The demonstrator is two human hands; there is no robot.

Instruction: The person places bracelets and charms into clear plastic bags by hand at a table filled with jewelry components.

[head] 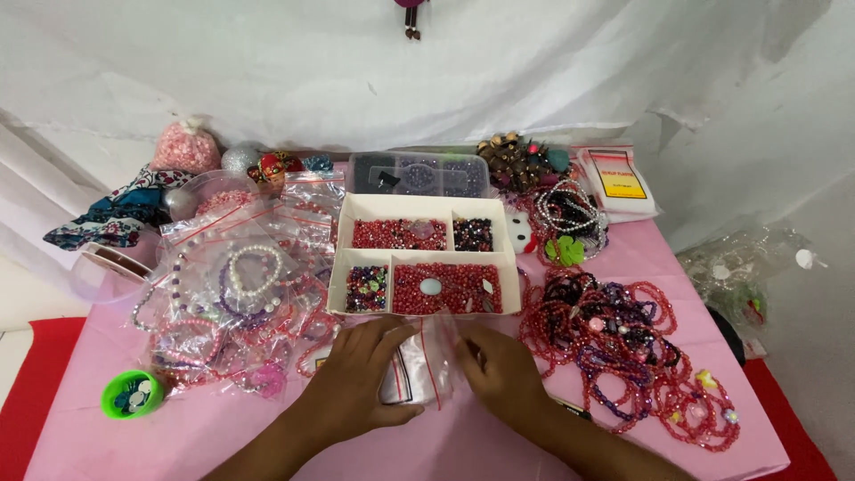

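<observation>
**Both hands on a stack of small zip bags**

At the near edge of the desk (pixel 570 450), covered in a pink cloth, the person's two hands meet over a small stack of clear zip bags (pixel 411 370) with red seal strips. The left hand (pixel 356 381) lies over the left side of the stack, its fingers (pixel 385 337) curled across the top and the thumb tucked under the near edge, so the bags are gripped between them. The right hand (pixel 501 370) rests just beside it, fingers (pixel 470 346) bent and pressed close together at the edge of the top bag; whether they actually pinch the plastic cannot be told.

Just beyond the hands stands a white divided box (pixel 426 256) with four compartments of red, dark and mixed beads. Behind it sits a clear plastic organiser (pixel 419 174) with dark beads. To the left lies a heap of filled zip bags (pixel 240 294) with pearl and pink bracelets, and a green round cap (pixel 132 395) sits near the desk's front left corner. To the right, a pile of red and purple beaded bracelets (pixel 623 347) spreads over the cloth. A bag of pink beads (pixel 185 147) stands at the back left.
</observation>
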